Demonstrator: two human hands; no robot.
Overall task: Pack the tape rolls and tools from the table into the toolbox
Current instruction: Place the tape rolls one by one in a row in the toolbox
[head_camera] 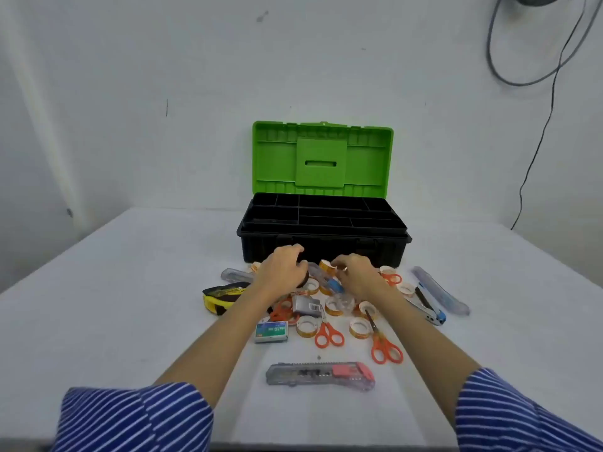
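Fingers of both hands curl into the heap of tape rolls (332,306) and scissors (329,332) just before the open toolbox (323,246), the left hand (282,267) apparently gripping a dark roll, the right hand (355,275) pinching a small one, likely for loading the empty tray.
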